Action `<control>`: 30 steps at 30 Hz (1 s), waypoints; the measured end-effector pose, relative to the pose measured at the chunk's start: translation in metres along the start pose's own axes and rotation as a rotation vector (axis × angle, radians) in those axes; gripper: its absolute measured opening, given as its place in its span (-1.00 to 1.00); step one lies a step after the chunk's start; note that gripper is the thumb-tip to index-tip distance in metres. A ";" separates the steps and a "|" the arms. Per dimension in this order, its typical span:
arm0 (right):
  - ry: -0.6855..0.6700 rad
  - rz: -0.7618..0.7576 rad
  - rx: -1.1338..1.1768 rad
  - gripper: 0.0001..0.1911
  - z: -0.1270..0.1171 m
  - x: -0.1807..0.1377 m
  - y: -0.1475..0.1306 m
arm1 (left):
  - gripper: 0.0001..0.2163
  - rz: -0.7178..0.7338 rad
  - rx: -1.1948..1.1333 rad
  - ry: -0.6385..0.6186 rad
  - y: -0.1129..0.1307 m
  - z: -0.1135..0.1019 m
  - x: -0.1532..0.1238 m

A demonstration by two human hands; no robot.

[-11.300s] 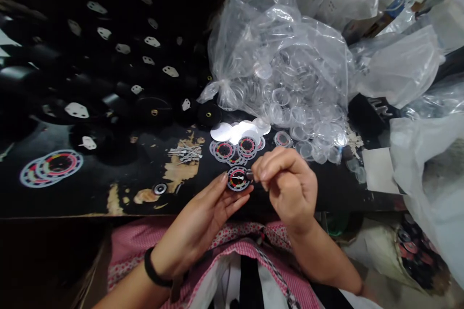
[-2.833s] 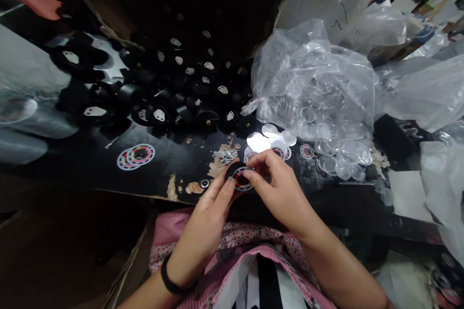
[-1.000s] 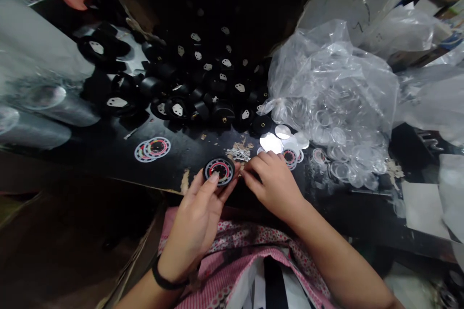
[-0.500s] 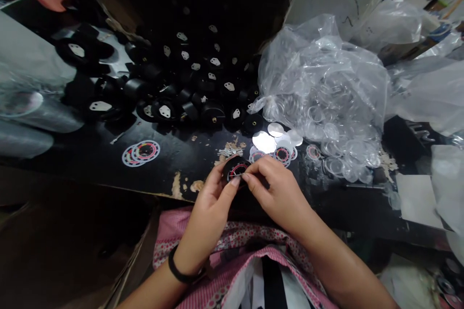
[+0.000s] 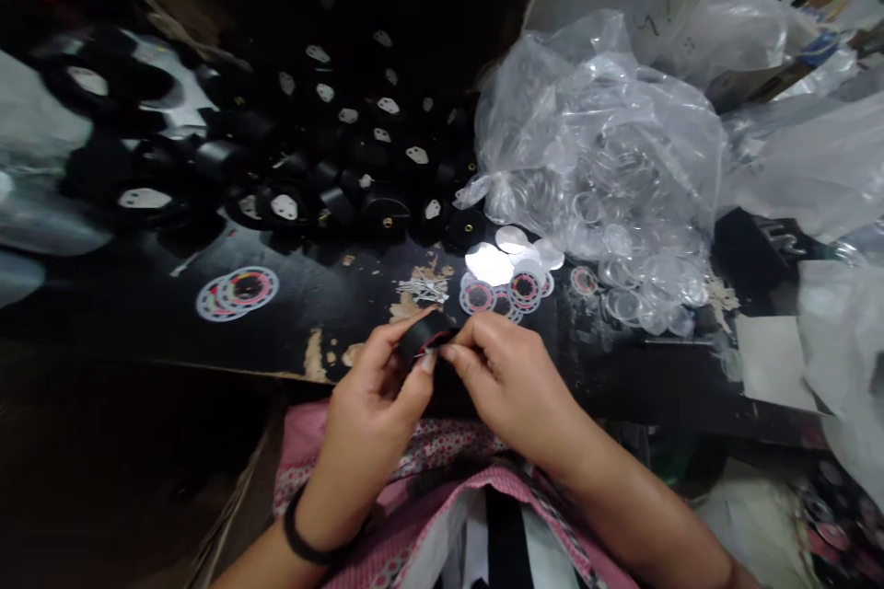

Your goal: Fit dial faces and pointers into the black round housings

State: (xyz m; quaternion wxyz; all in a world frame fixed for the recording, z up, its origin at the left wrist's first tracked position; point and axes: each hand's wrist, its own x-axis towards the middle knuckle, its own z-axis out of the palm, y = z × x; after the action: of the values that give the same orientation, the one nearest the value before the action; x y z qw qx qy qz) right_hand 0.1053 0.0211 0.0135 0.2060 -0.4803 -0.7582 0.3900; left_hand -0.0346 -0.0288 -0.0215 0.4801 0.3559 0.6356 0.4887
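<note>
My left hand (image 5: 377, 396) is wrapped round a small black gauge housing (image 5: 423, 334), with the thumb at the edge of its red-marked dial. The housing is tilted, so most of the dial face is turned out of sight. At the dial, the thumb and forefinger of my right hand (image 5: 515, 382) are pinched together on a thin pale needle, mostly covered by the fingertips. Just beyond the hands lies a small heap of thin white needles (image 5: 423, 289). Printed dial discs (image 5: 478, 297) overlap beside shiny white discs (image 5: 489, 264), a little to the right.
Two or more dial discs (image 5: 238, 292) lie at the left. Many black housings (image 5: 283, 207) with pale plates crowd the back of the black table (image 5: 276, 340). A clear plastic bag (image 5: 600, 110) spills clear round covers (image 5: 680, 281) at the right. A white paper (image 5: 773, 359) lies beyond.
The gauge housing has tipped so its black side now shows more than its dial. Both hands stay together on it; the whole view has shifted slightly.
</note>
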 end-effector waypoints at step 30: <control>0.277 -0.395 0.329 -0.79 -0.014 -0.009 0.025 | -0.85 -0.652 -0.808 -0.375 -0.021 0.042 0.003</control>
State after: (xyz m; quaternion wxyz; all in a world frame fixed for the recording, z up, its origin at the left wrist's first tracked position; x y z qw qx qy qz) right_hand 0.1330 0.0245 0.0024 0.4546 -0.3321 -0.7283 0.3907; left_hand 0.0055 -0.0196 -0.0451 0.8101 0.0090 0.3781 0.4480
